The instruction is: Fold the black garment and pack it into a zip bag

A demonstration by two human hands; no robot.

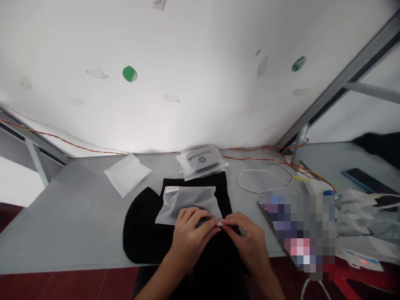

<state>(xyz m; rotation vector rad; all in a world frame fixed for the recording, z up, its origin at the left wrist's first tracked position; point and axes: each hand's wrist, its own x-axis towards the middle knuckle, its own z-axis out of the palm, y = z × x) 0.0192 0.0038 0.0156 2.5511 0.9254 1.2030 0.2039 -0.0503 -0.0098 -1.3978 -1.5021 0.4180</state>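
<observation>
A frosted plastic zip bag lies on black cloth near the table's front edge. My left hand rests on the bag's near edge with fingers curled. My right hand meets it at the bag's near right corner, and both pinch a small white bit there. A second piece of black cloth lies under the bag's far side.
A stack of printed plastic bags sits at the table's back. A white flat bag lies to the left. A white cable loop, red and yellow wires, a dark phone and white packets crowd the right side.
</observation>
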